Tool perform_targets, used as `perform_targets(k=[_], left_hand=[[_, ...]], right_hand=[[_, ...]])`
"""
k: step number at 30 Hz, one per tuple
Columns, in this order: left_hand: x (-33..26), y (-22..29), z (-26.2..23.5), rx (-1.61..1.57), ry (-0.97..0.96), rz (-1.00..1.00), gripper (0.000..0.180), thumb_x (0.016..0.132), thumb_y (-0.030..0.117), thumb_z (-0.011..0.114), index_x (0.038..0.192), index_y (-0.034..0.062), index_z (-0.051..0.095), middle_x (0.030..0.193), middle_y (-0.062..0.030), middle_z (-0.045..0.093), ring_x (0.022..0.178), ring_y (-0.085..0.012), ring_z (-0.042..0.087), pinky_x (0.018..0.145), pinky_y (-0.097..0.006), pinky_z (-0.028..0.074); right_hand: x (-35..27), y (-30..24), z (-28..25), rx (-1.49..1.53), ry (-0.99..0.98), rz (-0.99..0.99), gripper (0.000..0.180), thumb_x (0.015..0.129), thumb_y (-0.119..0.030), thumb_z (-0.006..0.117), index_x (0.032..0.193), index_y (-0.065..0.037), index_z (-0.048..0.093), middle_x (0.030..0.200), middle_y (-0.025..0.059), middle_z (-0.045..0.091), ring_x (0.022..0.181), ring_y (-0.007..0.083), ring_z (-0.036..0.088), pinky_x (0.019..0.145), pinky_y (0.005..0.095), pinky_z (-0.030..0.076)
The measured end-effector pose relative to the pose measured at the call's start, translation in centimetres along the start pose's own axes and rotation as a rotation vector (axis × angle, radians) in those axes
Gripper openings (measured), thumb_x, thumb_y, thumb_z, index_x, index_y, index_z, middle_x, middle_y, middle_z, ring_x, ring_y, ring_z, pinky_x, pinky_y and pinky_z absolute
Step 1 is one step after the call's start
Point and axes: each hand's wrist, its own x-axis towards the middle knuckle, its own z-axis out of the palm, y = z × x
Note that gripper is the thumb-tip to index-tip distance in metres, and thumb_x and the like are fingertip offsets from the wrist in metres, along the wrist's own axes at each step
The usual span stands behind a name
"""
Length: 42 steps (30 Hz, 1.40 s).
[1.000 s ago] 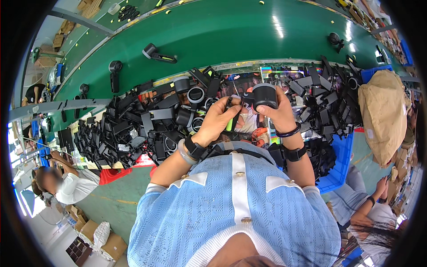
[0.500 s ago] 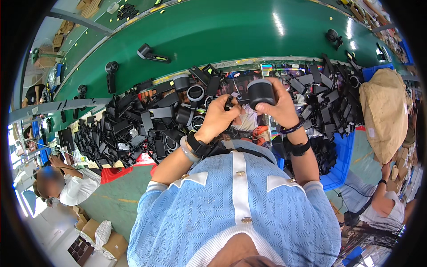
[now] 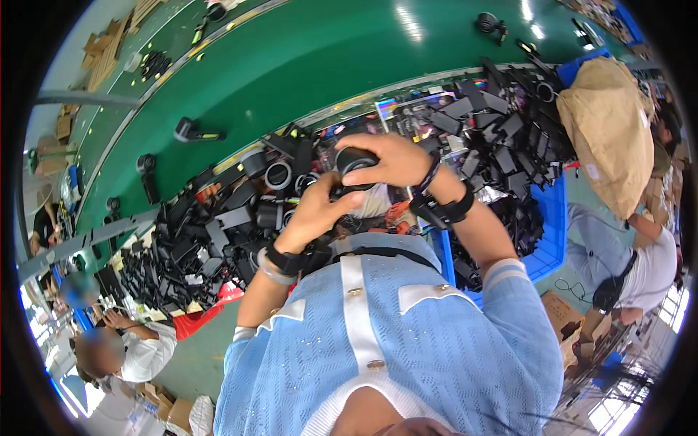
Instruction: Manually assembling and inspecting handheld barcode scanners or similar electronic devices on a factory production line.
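Two hands, left hand (image 3: 314, 212) and right hand (image 3: 389, 158), clasp one black cylindrical part (image 3: 354, 161) above one green conveyor belt (image 3: 305, 65).

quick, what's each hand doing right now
Left hand: closed on the lower end of the black cylindrical part.
Right hand: closed over the top of the same part.

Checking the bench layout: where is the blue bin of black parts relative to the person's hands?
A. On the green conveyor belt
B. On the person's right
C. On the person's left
B: the blue bin sits at the right of the right hand, off the green conveyor belt.
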Motion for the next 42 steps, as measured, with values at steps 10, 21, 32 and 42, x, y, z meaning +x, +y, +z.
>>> perform_targets(k=[10, 21, 32, 42], left_hand=[[1.6, 2.1, -0.4, -0.689, 0.131, -0.231, 0.033, 0.09, 0.02, 0.059, 0.111, -0.0023, 0.05, 0.095, -0.0098, 0.063, 0.088, -0.0155, 0.062, 0.079, -0.028, 0.05], [3.3, 1.4, -0.9, -1.187, 0.246, -0.292, 0.032, 0.09, 0.028, 0.058, 0.109, 0.0024, 0.055, 0.099, -0.0128, 0.064, 0.091, -0.024, 0.064, 0.074, -0.036, 0.055], [3.5, 1.6, -0.2, -1.067, 0.46, -0.206, 0.033, 0.088, 0.036, 0.06, 0.105, 0.0068, 0.056, 0.091, -0.0054, 0.066, 0.087, -0.0164, 0.064, 0.047, -0.023, 0.043], [2.5, 2.7, 1.1, -1.05, 0.516, 0.011, 0.027, 0.088, 0.016, 0.062, 0.108, 0.0021, 0.05, 0.106, -0.0124, 0.062, 0.099, -0.0222, 0.06, 0.083, -0.033, 0.05]], right_hand=[[-6.5, 10.5, -1.9, -0.794, 0.71, 0.346, 0.031, 0.077, -0.024, 0.065, 0.101, -0.005, 0.061, 0.097, 0.0127, 0.062, 0.09, 0.0313, 0.058, 0.079, 0.0416, 0.047], [-6.8, 14.7, -5.0, -0.879, 0.687, 0.381, 0.035, 0.075, -0.011, 0.06, 0.108, -0.004, 0.053, 0.098, 0.0177, 0.059, 0.084, 0.035, 0.058, 0.074, 0.0444, 0.048], [-3.2, -0.4, 5.1, 0.874, 0.126, 0.389, 0.022, 0.088, -0.009, 0.059, 0.105, 0.004, 0.054, 0.09, 0.009, 0.063, 0.074, 0.0172, 0.066, 0.059, 0.0251, 0.056], [-3.0, 0.2, 6.3, 0.912, 0.196, 0.411, 0.022, 0.087, -0.011, 0.06, 0.1, 0.005, 0.053, 0.093, 0.0122, 0.062, 0.073, 0.0177, 0.066, 0.055, 0.0245, 0.057]])
